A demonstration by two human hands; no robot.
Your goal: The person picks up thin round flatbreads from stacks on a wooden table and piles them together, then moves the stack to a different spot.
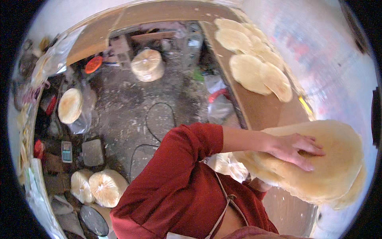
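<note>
My left hand point(294, 151) reaches across my body and lies palm down, fingers apart, on top of a thick stack of round flatbreads point(337, 173). The stack looks large and close, at the right side of the view. Only a small part of my right hand point(260, 184) shows beneath the stack's near-left edge; its fingers are hidden. Crumpled clear plastic point(231, 168) lies between my chest and the stack. Beyond the stack, several loose flatbreads point(250, 73) overlap in a row on the brown tabletop point(262, 112).
Bagged stacks of flatbread stand on the littered floor: one at the back point(146, 67), two at lower left point(107, 188). Another stack point(70, 106) sits by an open plastic bag. Nearby are an orange basket point(93, 64), a calculator point(66, 151) and a dark cable point(146, 119).
</note>
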